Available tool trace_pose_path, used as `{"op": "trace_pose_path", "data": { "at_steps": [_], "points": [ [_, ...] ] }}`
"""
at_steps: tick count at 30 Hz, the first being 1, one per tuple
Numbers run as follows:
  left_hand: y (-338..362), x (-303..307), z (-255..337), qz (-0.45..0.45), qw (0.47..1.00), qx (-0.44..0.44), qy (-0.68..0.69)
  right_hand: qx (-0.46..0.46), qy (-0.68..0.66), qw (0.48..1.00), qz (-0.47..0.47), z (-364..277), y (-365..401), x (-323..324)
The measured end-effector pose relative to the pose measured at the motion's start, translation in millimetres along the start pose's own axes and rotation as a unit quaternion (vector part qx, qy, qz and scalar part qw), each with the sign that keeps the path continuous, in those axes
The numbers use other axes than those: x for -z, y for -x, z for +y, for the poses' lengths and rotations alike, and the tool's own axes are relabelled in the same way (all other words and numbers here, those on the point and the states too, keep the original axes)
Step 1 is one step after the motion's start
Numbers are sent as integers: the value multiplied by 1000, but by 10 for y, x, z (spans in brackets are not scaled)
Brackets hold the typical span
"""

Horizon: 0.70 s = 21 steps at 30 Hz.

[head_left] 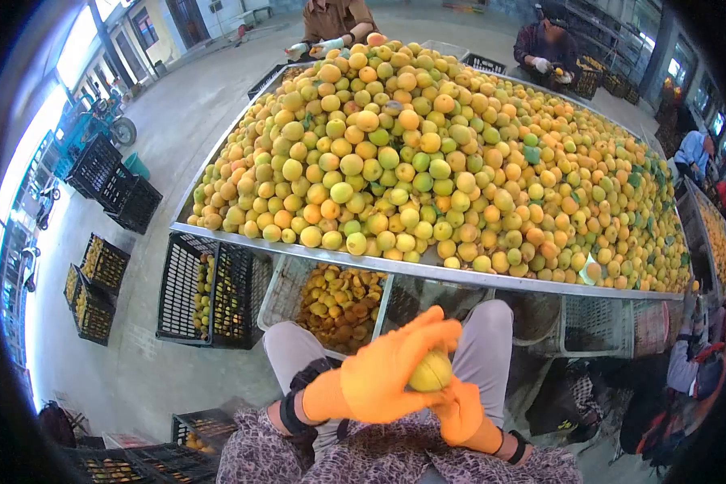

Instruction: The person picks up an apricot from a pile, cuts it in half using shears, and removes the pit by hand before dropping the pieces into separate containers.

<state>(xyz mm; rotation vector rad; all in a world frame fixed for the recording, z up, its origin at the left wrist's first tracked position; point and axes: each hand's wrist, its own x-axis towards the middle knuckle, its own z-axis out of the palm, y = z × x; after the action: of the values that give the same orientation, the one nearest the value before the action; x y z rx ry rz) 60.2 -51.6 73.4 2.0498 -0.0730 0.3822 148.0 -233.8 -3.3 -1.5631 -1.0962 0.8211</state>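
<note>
Both my hands wear orange gloves and are held together above my lap. A yellow apricot [431, 372] with a visible seam sits between them. My left hand [383, 371] curves around it from the left, thumb below and fingers above. From the lower right, my right hand [465, 415] closes its fingers against the same apricot; those fingertips are partly hidden. Beyond my hands, a large heap of yellow, orange and greenish apricots [427, 161] fills a metal-edged table [427, 271].
Under the table edge stand a pale crate of darker, cut-looking fruit [339, 302], a black crate [187, 286] and a green-grey crate [593, 323]. More black crates [109, 173] stand at left. Co-workers [544, 48] work across the table and at right.
</note>
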Motion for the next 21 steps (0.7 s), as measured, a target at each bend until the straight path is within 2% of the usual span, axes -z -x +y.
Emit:
{"op": "trace_pose_path", "data": {
  "at_steps": [3, 5, 6, 7, 8, 9, 10, 11, 12, 13, 14, 15, 17, 18, 19, 21],
  "points": [
    [17, 52, -276, -1, 990, 98, 104, -119, 10, 993, -23, -160, -135, 58],
    [71, -58, -592, 71, 945, 213, 239, -189, -222, 955, -61, -33, -165, 108],
    [95, -107, -753, 114, 938, 202, 257, -177, -219, 958, -57, -45, -206, 161],
    [138, -118, -954, 199, 931, 208, 225, -164, -203, 965, -14, -60, -252, 218],
    [187, -94, -1124, 217, 884, 186, 369, -157, -188, 969, 23, -71, -260, 253],
    [249, -80, -1242, 230, 816, 161, 506, -151, -174, 971, 59, -74, -253, 268],
    [267, -158, -1280, 203, 743, 139, 622, -148, -163, 970, 98, -76, -237, 261],
    [255, -227, -1203, 174, 700, 177, 669, -146, -153, 967, 139, -77, -216, 241],
    [230, -317, -1200, 113, 662, 154, 724, -93, -130, 975, 154, 12, -350, 233],
    [205, -420, -1196, 50, 618, 130, 774, -94, -128, 975, 154, 42, -489, 234],
    [198, -523, -1118, 108, 602, 180, 770, 24, -38, 987, 154, 45, -619, 228],
    [182, -568, -1030, 108, 600, 179, 772, 144, 53, 977, 150, 34, -705, 225],
    [66, -514, -484, 225, 681, 297, 630, 151, 67, 980, 116, 9, -779, 208],
    [-6, -547, -362, 272, 674, 349, 592, 157, 79, 981, 81, 1, -803, 198],
    [45, -529, -412, 277, 671, 347, 594, 157, 80, 981, 75, -2, -810, 207],
    [165, -477, -557, 145, 794, 356, 471, 112, 99, 988, 34, 4, -809, 256]
  ]
}}
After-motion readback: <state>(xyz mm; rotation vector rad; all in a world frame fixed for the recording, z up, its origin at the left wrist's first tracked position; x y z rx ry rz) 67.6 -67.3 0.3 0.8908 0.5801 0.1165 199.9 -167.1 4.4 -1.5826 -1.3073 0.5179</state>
